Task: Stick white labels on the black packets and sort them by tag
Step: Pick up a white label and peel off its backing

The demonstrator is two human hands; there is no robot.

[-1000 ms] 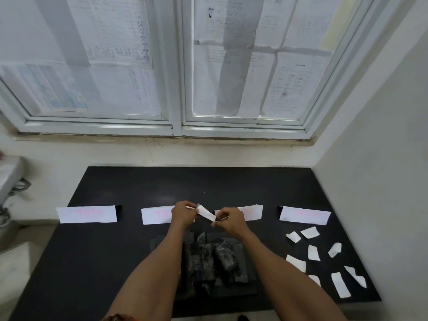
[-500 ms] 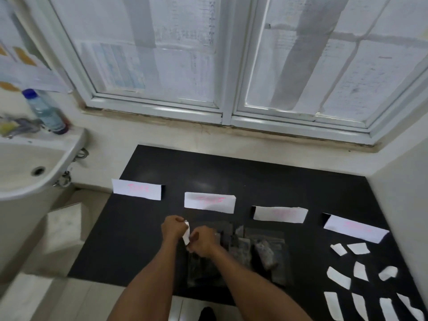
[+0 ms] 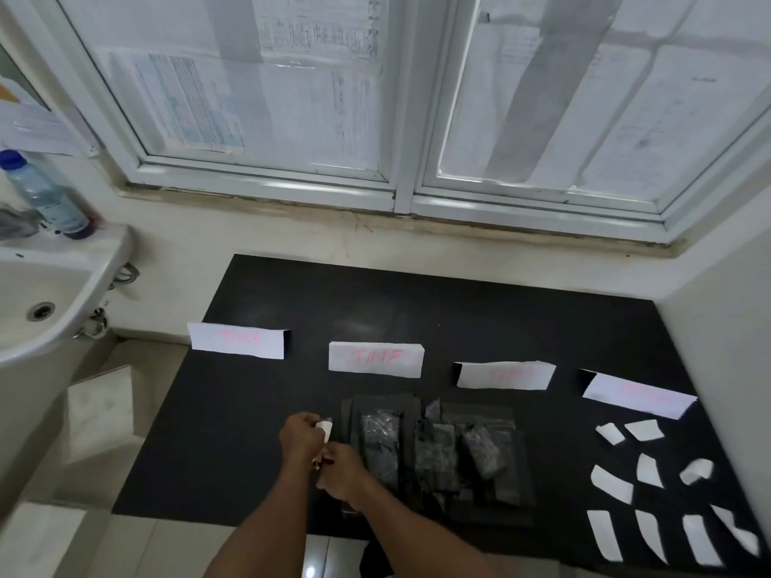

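My left hand [image 3: 299, 435] and my right hand [image 3: 343, 473] are close together above the near left part of the black table [image 3: 258, 410]. Both pinch a small white label [image 3: 325, 428] between their fingertips. Just to the right lies a pile of black packets [image 3: 434, 452]. Several loose white labels [image 3: 651, 494] are spread at the near right. Four white paper tags with pink writing stand in a row behind: far-left tag [image 3: 238, 340], second tag [image 3: 375, 360], third tag [image 3: 505, 375], right tag [image 3: 638, 395].
A white sink [image 3: 50, 302] stands to the left of the table, with a plastic bottle [image 3: 44, 196] on its rim. A window covered with papers [image 3: 375, 98] runs along the back wall. A white wall [image 3: 726, 348] borders the table's right side.
My hands have come nearer and to the left with the label, from in front of the tags to beside the packet pile. The view has swung left, showing the sink.
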